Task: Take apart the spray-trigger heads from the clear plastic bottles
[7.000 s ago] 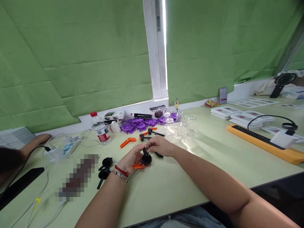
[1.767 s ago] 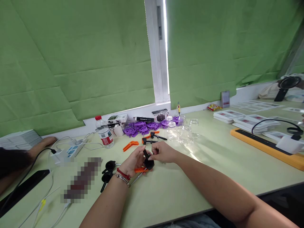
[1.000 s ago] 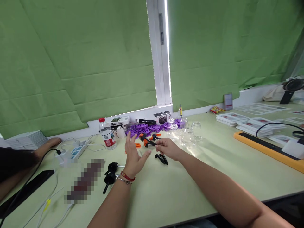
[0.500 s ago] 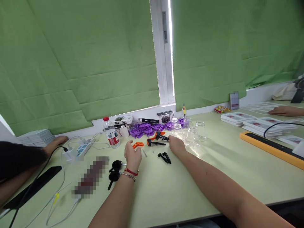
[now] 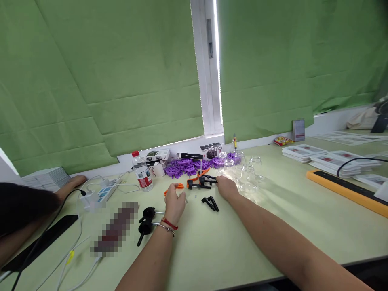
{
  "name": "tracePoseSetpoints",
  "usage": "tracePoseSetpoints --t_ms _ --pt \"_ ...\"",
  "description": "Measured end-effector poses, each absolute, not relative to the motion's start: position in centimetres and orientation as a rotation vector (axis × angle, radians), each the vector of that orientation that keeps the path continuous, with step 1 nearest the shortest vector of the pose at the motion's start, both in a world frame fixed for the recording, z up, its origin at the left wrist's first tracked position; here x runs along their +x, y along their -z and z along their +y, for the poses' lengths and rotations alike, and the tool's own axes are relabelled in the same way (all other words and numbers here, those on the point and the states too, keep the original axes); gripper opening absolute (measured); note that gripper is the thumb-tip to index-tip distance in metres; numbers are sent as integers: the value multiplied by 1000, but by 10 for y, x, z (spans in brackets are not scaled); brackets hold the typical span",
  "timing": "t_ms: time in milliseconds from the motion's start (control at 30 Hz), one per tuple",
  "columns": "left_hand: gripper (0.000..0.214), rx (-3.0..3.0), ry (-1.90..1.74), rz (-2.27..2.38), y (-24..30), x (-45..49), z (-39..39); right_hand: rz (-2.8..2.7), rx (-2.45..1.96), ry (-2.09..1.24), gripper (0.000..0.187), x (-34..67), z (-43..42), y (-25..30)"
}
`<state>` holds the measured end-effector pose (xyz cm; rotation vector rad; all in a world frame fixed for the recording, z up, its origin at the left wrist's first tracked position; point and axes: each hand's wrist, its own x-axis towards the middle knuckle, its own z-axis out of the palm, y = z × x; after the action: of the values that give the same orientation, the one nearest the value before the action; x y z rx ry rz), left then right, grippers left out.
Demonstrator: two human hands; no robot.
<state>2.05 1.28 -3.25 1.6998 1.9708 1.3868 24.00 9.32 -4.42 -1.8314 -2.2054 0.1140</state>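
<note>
My left hand (image 5: 175,204) rests on the pale green table (image 5: 273,218), fingers curled onto an orange clamp piece (image 5: 169,188) at their tips. A small metal pin (image 5: 185,198) lies just right of it. My right hand (image 5: 226,188) reaches forward, fingertips closed on the end of a black and orange clamp (image 5: 201,184), which lies among other clamp parts. Two loose black parts (image 5: 211,203) lie between my hands. Two black round-headed parts (image 5: 146,220) sit by my left wrist.
Purple discs (image 5: 184,166), clear glass jars (image 5: 246,174) and a water bottle (image 5: 141,176) stand toward the window. A power strip (image 5: 97,195) with cables and another person's hand (image 5: 71,182) lie left. An orange-edged black bar (image 5: 342,185) and card stacks (image 5: 318,155) lie right.
The black and orange assembly I held in both hands went forward in my right hand to the clamp pile. My left hand let go and came down onto the orange piece.
</note>
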Motion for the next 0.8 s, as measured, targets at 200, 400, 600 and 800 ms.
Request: tracePoseSetpoints --t_ms 200,400,600,800 --pt "33 1695 -1379 1970 33 20 13 -2215 -1804 -76 17 239 90 43" --pt "33 1722 -1377 1964 33 20 12 -2211 -1751 -64 24 237 87 44" --pt "28 1780 -1372 1900 30 24 7 -1847 -1369 199 69 238 66 19" --pt "26 1835 -1314 1879 28 27 6 -1677 -1152 372 78 243 58 7"
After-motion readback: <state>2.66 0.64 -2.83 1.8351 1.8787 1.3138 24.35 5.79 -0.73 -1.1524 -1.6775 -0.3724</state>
